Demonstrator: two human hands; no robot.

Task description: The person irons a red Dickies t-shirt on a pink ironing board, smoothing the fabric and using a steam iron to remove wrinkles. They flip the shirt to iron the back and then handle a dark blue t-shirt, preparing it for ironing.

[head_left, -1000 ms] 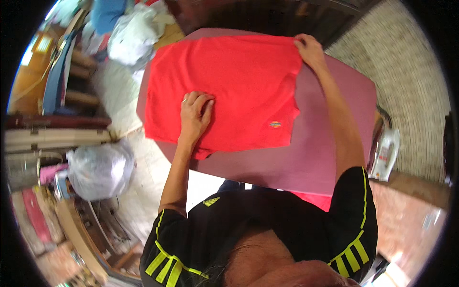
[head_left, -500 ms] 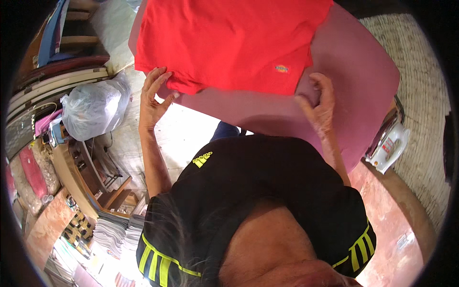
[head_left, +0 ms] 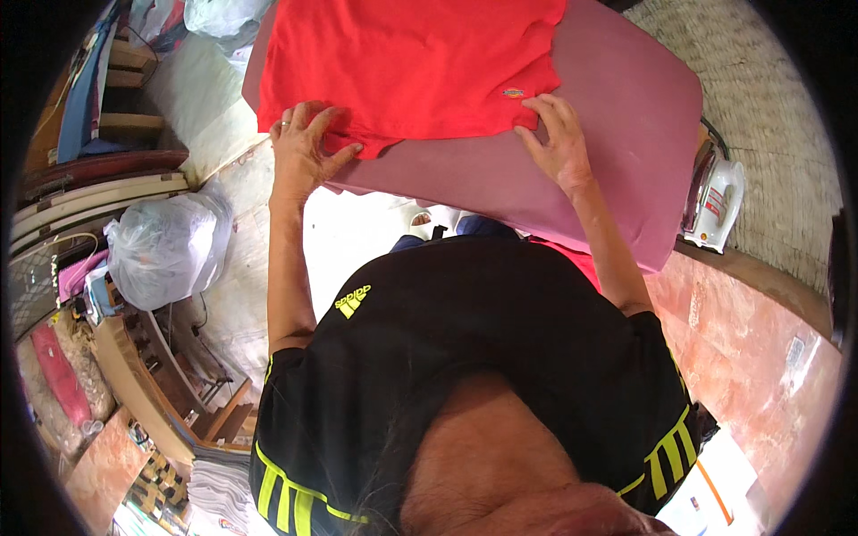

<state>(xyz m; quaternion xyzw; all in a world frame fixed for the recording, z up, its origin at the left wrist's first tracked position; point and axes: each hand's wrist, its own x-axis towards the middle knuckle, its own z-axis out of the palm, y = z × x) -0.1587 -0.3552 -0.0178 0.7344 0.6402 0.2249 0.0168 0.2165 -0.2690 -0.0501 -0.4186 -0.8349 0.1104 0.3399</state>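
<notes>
Top: a black short-sleeved shirt (head_left: pixel 483 357) is worn.
Trim: yellow stripes (head_left: pixel 286 500) are seen at both sleeve hems, and a small yellow emblem (head_left: pixel 354 300) on the chest.
Left hand (head_left: pixel 304 147): a ring (head_left: pixel 285 123) is worn.
Forearms: left bare.

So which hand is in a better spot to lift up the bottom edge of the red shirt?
Probably the left hand: its fingers curl around the red shirt's bunched lower edge at the board's rim. The right hand only presses flat on the hem near the small logo patch.
</notes>
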